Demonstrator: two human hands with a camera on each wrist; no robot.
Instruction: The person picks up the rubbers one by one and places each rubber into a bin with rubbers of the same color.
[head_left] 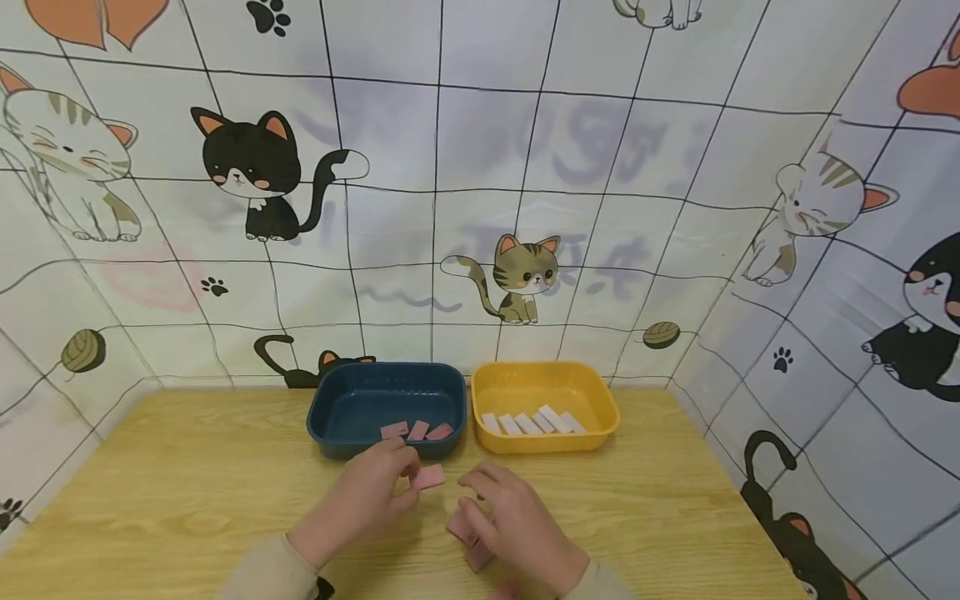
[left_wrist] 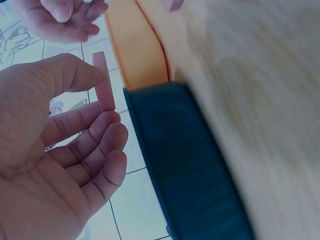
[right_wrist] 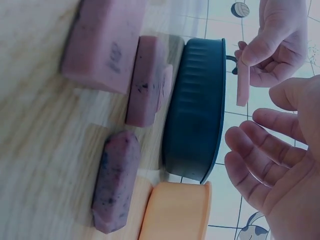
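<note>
My left hand (head_left: pixel 367 487) pinches a pink eraser (head_left: pixel 431 477) between thumb and forefinger, just in front of the blue tray's near wall. In the left wrist view the held eraser (left_wrist: pixel 103 82) is a slim flat bar, with the other fingers loosely bent below it. To its right, my right hand (head_left: pixel 517 521) hovers with relaxed fingers apart from the eraser and nothing in its grasp. Beneath that hand, more pink erasers (head_left: pixel 462 527) lie on the table. The right wrist view shows these erasers (right_wrist: pixel 145 82) with dark smudges, one of them worn at its end.
A blue tray (head_left: pixel 352 408) at the back of the wooden table (head_left: pixel 187 467) holds several pink erasers (head_left: pixel 418 430). Right beside it, a yellow tray (head_left: pixel 543 379) contains several white bars (head_left: pixel 553 418). A cat-patterned sheet (head_left: pixel 390 225) rises behind and at the sides.
</note>
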